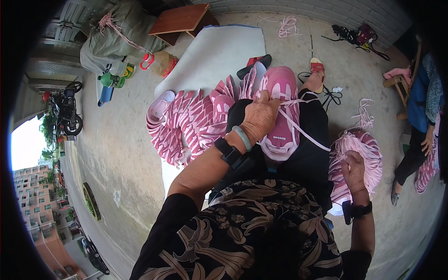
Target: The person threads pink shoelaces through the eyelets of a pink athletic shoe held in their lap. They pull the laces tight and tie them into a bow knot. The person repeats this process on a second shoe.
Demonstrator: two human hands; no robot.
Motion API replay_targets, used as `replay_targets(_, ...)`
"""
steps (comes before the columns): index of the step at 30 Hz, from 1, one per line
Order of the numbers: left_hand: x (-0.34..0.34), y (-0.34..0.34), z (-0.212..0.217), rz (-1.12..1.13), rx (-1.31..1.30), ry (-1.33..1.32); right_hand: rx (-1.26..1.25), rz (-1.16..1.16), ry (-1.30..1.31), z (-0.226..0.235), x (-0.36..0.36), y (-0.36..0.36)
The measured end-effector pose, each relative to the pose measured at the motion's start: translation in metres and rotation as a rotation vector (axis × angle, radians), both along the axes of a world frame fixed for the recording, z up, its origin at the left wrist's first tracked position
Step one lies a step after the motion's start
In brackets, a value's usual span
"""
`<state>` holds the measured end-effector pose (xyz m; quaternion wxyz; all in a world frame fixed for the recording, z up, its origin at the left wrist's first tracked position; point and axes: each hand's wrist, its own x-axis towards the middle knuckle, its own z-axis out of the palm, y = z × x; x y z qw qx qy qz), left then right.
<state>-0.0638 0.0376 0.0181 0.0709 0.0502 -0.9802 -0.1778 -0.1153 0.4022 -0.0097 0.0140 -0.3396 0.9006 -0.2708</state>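
A pink shoe (288,122) rests across my dark-trousered lap, its rounded toe pointing away from me. My left hand (261,116) is closed on the shoe's lacing area, a bracelet and a black strap on that wrist. From the eyelets, a pale pink shoelace (305,133) trails loosely to the right. On my right, a bundle of pink laces (344,141) lies on a curved stack of pink shoe uppers (374,145). My right hand (353,169) is over this bundle with its fingers curled; what they hold, if anything, is too small to tell.
A long curving row of pink shoe uppers (179,123) lies at left, near a white sheet (219,49). Loose laces (288,27) lie farther off. A seated person (425,109) is at the right; a wooden stool (182,19) and bottles (112,80) stand far left.
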Motion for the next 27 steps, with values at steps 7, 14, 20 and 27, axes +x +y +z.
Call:
replay_targets(7, -0.01, -0.002, 0.004, -0.184, -0.08, 0.073, -0.923, 0.202, -0.556, 0.107, -0.016, -0.129)
replay_targets(14, -0.012, -0.019, 0.003, -0.121, 0.047, 0.011, -1.405, 0.17, -1.173, 0.114, -0.018, -0.113)
replay_targets(20, -0.022, -0.029, 0.025, -0.006, 0.734, -0.213, -1.75, -0.052, -1.201, 0.109, -0.015, -0.04)
replay_targets(27, -0.077, -0.007, 0.065, -0.433, 0.165, 0.201, -2.087, -0.131, -1.093, 0.105, -0.028, 0.045)
